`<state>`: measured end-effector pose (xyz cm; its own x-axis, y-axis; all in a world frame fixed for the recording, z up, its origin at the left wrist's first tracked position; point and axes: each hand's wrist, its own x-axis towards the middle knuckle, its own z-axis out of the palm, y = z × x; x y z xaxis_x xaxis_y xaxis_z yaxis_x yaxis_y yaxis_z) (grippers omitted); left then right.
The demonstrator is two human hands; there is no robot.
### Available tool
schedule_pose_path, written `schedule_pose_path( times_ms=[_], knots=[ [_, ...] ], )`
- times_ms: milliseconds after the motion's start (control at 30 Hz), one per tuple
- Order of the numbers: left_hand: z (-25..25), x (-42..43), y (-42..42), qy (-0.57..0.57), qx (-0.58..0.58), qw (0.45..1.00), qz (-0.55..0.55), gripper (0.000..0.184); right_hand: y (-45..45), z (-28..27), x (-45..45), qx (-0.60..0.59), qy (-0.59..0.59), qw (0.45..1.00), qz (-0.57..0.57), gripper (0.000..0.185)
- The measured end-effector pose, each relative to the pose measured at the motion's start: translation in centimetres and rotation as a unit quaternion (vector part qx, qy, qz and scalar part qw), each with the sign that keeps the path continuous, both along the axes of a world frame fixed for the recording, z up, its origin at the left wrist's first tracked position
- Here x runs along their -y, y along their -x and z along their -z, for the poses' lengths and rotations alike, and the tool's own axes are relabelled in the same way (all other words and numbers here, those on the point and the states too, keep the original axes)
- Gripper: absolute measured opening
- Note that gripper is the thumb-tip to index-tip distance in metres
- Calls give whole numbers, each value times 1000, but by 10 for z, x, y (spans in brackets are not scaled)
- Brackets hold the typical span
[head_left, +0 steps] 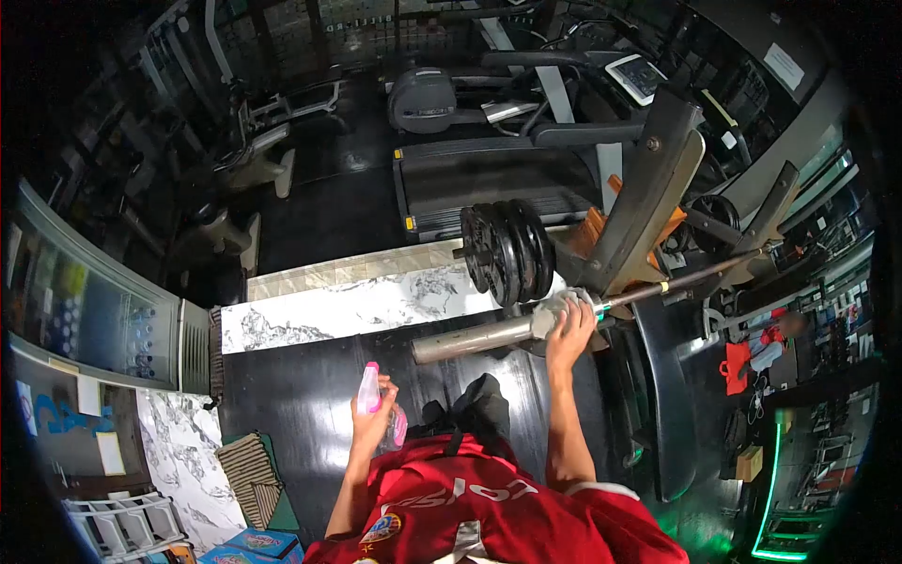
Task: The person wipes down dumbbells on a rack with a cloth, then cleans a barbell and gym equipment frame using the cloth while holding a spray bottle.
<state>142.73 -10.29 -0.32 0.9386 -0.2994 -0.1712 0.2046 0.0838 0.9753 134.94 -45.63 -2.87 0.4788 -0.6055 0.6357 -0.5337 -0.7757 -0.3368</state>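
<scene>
Cloth (556, 312) at the bar sleeve's (474, 340) inner end looks soft, so bunch it mid-wad; your right hand (569, 344) is curled over it. Your left hand (368, 427) grips the spray bottle (369, 390), probably light, slippery if wet; neck's best.

Under the fingers of the right hand (569, 343), a cloth (549, 321) is held on the bar (470, 340), by which the space to their left and right is crossed. Just beyond them, plates (522, 252) are hung, with the treadmill (498, 179) placed farther beyond; the rack (648, 193) is set beyond and rightward. By the left hand's (374, 418) fingers, a bottle (368, 389) is enclosed. Well left of these, a fridge (94, 301) is placed, with boxes (252, 547) set nearer.
</scene>
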Motion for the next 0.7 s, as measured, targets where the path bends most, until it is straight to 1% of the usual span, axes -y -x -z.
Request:
schedule_pose_path(
  times_ms=[33,67,133,200,267,333,367,400,433,467,533,600,667,700],
  knots=[
    [2,-2,1,1,-1,1000,-2,24,-8,11,-1,58,-9,998,12,26],
    [5,-4,1,1,3,1000,6,24,-11,22,-5,59,-7,998,8,26],
    [9,-3,1,4,6,1000,9,24,-16,32,-33,85,-39,995,-41,21],
    [11,-2,2,15,7,1000,-6,24,-27,39,-88,68,-69,985,-142,16],
    [8,-1,1,11,9,1000,-8,23,-32,15,-137,0,-79,958,-274,19],
    [7,0,2,6,10,1000,-12,23,-37,6,-161,-32,-48,942,-331,26],
    [8,-2,1,16,10,1000,-19,23,-35,3,-153,-57,-35,944,-322,31],
    [7,-3,0,26,11,999,-26,23,-34,10,-139,-77,-24,939,-333,29],
    [1,-3,0,24,21,999,-33,24,-30,10,-129,-101,-59,944,-309,28],
    [1,-5,1,24,21,999,-37,24,-25,9,-118,-125,-93,946,-283,26],
    [3,-9,2,25,23,999,-42,23,-17,-7,-84,-156,-104,965,-182,23],
    [6,-14,6,19,23,998,-51,24,-11,-14,-52,-31,-228,965,-125,32],
    [7,-19,12,13,22,998,-63,24,-5,-34,-29,-73,-47,986,-142,31],
    [7,-21,14,5,21,998,-61,24,-9,-35,-27,-75,-46,983,-159,24]
  ],
)
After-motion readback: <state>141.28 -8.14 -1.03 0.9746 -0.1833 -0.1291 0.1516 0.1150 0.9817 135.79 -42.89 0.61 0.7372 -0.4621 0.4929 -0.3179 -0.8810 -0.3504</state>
